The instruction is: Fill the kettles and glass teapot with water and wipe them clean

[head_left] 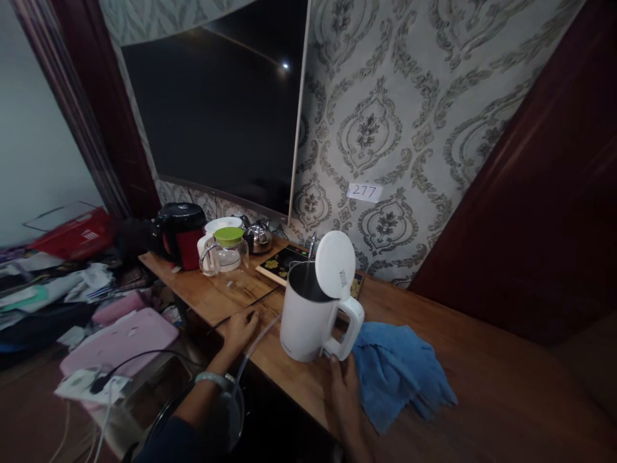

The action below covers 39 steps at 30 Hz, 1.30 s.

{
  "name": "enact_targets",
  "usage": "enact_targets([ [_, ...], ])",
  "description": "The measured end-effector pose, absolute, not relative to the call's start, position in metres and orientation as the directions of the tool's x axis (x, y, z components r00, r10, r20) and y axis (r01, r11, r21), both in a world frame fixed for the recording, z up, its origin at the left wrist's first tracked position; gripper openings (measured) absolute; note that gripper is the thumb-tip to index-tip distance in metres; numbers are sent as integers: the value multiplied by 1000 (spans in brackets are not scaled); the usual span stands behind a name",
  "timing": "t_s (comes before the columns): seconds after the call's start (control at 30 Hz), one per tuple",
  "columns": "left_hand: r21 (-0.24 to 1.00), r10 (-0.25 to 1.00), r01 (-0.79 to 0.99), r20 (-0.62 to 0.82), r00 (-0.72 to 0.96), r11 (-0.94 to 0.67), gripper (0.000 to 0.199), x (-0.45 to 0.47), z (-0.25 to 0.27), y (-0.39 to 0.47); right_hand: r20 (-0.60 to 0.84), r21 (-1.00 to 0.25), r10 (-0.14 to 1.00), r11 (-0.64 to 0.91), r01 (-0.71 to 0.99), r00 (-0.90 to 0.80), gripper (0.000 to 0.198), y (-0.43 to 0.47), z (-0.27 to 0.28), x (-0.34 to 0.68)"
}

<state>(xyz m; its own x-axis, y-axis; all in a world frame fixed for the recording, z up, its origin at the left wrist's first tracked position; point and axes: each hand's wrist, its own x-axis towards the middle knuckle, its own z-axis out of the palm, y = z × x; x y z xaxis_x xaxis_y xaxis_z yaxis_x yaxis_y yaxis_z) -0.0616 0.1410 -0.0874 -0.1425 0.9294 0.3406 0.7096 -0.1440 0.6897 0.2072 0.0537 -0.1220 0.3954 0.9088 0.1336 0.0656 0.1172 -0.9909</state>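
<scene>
Kettle [308, 315], white with its lid flipped up, stands on the wooden counter [482, 373] beside a blue cloth [395, 373]. Right hand [343, 386] touches the handle base, fingers seemingly loose, not gripping. Left hand [240, 329] rests on the counter edge, fingers curled over a thin black cable [245, 310].

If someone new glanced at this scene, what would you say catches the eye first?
The white kettle stands mid-counter with its lid flipped up, the right hand at its handle. A blue cloth lies just right of it. The left hand rests on the wooden counter by a thin cable, under a big dark screen.
</scene>
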Motion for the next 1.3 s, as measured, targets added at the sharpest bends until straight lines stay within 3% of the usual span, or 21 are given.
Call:
enact_targets([
  [0.23, 684, 914, 711, 377, -152, -164, 35, -63, -90, 142, 172, -985, 915, 149, 90, 366, 55, 54, -120, 207],
  [0.4, 704, 913, 689, 377, -155, -174, 20, -64, -89, 142, 179, -983, 909, 153, 98, 375, 57, 56, -124, 209],
  [0.53, 720, 917, 674, 362, -164, -164, 22, -63, -88, 142, 196, -980, 907, 167, 108, 372, 55, 57, -125, 209],
  [0.87, 624, 958, 773, 275, -80, -115, 22, -61, -82, 137, 229, -972, 892, 185, 147, 389, 50, 57, -125, 209],
  [1.3, 680, 956, 722, 278, -91, -129, 23, -61, -81, 139, 237, -969, 891, 192, 153, 387, 51, 57, -124, 209],
])
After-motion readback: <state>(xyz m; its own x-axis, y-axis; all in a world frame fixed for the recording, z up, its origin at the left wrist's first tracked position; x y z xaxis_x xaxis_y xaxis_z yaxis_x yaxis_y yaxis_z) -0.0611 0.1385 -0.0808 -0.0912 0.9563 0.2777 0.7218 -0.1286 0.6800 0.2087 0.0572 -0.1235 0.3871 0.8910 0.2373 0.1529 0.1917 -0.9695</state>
